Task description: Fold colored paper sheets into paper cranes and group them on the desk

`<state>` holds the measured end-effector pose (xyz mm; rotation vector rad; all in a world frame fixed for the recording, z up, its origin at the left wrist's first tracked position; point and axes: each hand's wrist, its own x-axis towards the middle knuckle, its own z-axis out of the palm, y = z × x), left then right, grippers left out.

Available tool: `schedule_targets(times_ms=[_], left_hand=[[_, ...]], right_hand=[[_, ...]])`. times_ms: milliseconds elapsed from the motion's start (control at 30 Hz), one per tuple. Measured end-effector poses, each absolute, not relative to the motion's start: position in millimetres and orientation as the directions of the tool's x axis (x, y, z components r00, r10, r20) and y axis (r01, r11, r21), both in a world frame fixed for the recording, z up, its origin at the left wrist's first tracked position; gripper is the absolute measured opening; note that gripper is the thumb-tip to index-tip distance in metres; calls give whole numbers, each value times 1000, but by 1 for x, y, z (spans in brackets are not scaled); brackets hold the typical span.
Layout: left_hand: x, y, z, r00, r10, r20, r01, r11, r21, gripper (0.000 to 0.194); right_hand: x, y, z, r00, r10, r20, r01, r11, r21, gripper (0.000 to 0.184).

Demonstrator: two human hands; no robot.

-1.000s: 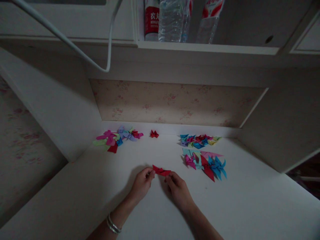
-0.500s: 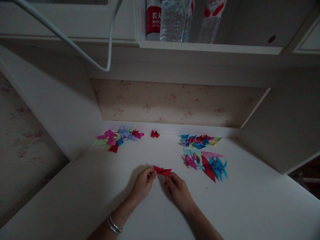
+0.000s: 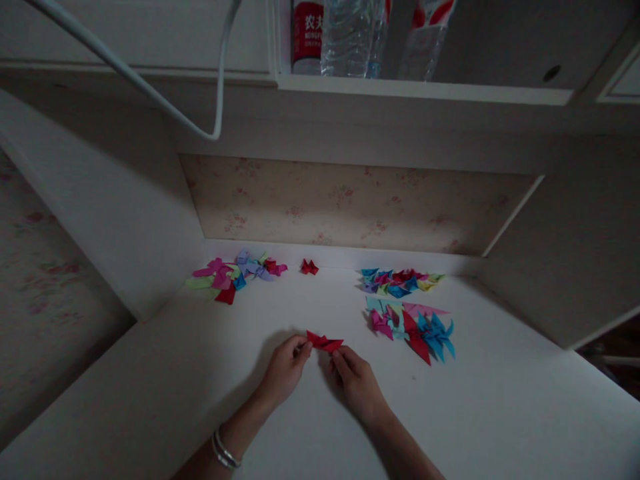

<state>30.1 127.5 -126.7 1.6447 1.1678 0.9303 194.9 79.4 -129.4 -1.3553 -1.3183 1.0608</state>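
Note:
A folded piece of red paper [image 3: 325, 343], long and pointed at both ends, is stretched between my two hands over the white tabletop [image 3: 310, 413]. My left hand [image 3: 287, 365] pinches its left end between thumb and fingers. At the right end, my right hand [image 3: 356, 381] grips it the same way. Beyond the hands, by the back edge, sits a small red paper figure [image 3: 309, 267]. Silver bangles [image 3: 225, 450] ring my left wrist.
Colourful folded papers [image 3: 220, 273] lie heaped at the back left. Two more groups, a row of folded papers [image 3: 400, 281] and larger origami pieces [image 3: 436, 335], are at the right. Overhead, a shelf [image 3: 425, 90] holds plastic bottles [image 3: 347, 40], and a white bent tube [image 3: 150, 93] hangs down.
The view has shifted very slightly. Both hands keep their hold on the red paper, with hardly any movement.

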Motion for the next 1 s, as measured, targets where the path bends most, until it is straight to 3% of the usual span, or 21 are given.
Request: schedule_targets(times_ms=[1000], left_hand=[[32,127,-125,257,966,40,263,-110,958,41]], right_hand=[[196,78,-131,52,998,42,195,31,-980,38]])
